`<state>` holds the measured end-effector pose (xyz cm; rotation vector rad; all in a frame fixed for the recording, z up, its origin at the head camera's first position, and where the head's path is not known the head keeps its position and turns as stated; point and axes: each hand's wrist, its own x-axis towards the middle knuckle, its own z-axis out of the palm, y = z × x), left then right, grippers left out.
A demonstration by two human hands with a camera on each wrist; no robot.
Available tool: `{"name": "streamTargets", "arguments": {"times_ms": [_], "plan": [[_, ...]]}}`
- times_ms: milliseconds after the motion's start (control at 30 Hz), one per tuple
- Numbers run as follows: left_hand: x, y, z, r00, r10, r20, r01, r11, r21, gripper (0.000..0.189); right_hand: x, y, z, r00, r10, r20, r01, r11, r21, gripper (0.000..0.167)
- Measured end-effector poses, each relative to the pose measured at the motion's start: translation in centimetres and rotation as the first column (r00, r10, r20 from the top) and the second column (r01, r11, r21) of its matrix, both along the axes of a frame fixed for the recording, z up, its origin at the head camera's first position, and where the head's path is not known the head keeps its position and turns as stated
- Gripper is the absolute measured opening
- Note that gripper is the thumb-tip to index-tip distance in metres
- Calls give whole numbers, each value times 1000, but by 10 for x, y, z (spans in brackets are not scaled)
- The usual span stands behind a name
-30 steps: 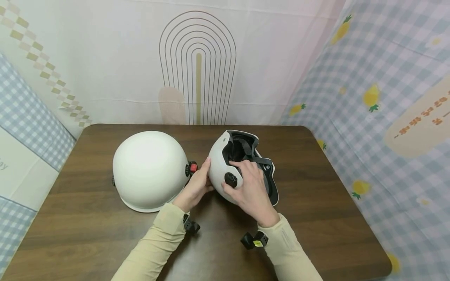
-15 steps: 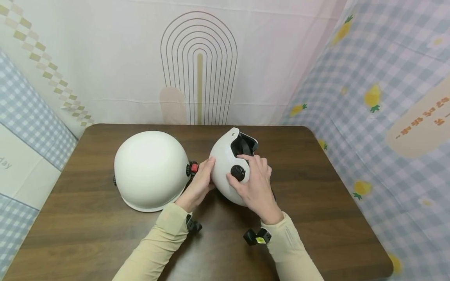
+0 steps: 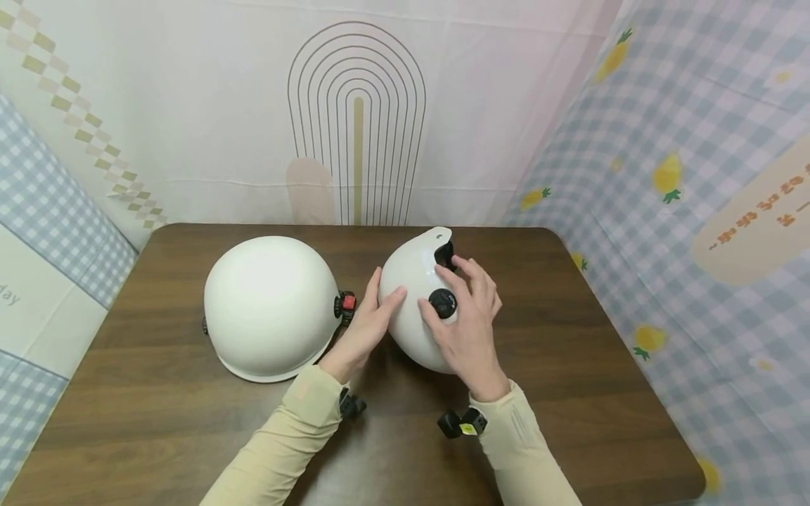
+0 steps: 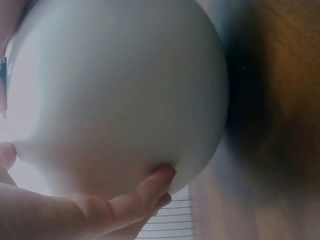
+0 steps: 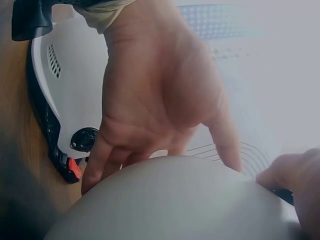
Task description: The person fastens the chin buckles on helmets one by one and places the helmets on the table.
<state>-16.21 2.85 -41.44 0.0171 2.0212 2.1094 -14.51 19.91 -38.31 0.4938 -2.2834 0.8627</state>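
A white helmet (image 3: 405, 281) with a round black side knob (image 3: 443, 303) is held tilted over the table between both hands, its dark-lined opening turned to the right and mostly out of sight. My left hand (image 3: 361, 327) holds the left side of the shell, thumb on top and fingers spread along the dome. In the right wrist view that left hand (image 5: 155, 90) curves over the shell. On the other side my right hand (image 3: 471, 320) grips the edge, thumb beside the knob and fingers reaching over the rim. Its fingertips are partly hidden.
A second white helmet (image 3: 268, 302), dome up, stands just left of the held one, with a red and black side fitting (image 3: 345, 303) close to my left wrist. Both are on a brown wooden table (image 3: 569, 393). A patterned cloth (image 3: 481, 126) hangs behind the far edge.
The held helmet has turned so its opening faces right, away from view, and its knob has shifted right. My right hand moved right with it; my left thumb now lies across the dome.
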Motion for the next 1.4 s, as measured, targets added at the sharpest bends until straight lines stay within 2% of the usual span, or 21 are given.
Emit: {"name": "streamTargets", "arguments": {"times_ms": [100, 400, 567, 667, 900, 1133, 1267, 1400], "plan": [[0, -1, 1, 1000, 5, -17, -6, 1000, -28, 83, -2, 1, -1, 1000, 25, -4, -25, 999, -30, 48], [-1, -1, 0, 998, 39, -50, -42, 997, -67, 84, -5, -1, 2, 998, 61, 1, -60, 993, -102, 48], [-3, 0, -1, 996, 49, -71, -55, 994, -91, 86, -7, 0, 5, 997, 71, -32, -75, 987, -141, 44], [-3, -1, 2, 994, 46, -100, -61, 986, -156, 90, -10, 3, 9, 995, 88, -36, -93, 978, -188, 39], [0, -2, 17, 977, 8, -215, -85, 932, -353, 93, -13, 10, 17, 995, 103, 13, -92, 932, -350, 32], [2, 1, 27, 973, -20, -229, -78, 908, -411, 93, 2, 4, 49, 992, 96, 81, -51, 896, -440, 28], [5, 2, 34, 968, -37, -246, -80, 890, -448, 92, 2, 9, 53, 984, 89, 157, -1, 874, -485, 28], [8, 5, 40, 959, -70, -276, -76, 872, -483, 91, -1, 16, 53, 958, 91, 273, 81, 827, -557, 30]]}}
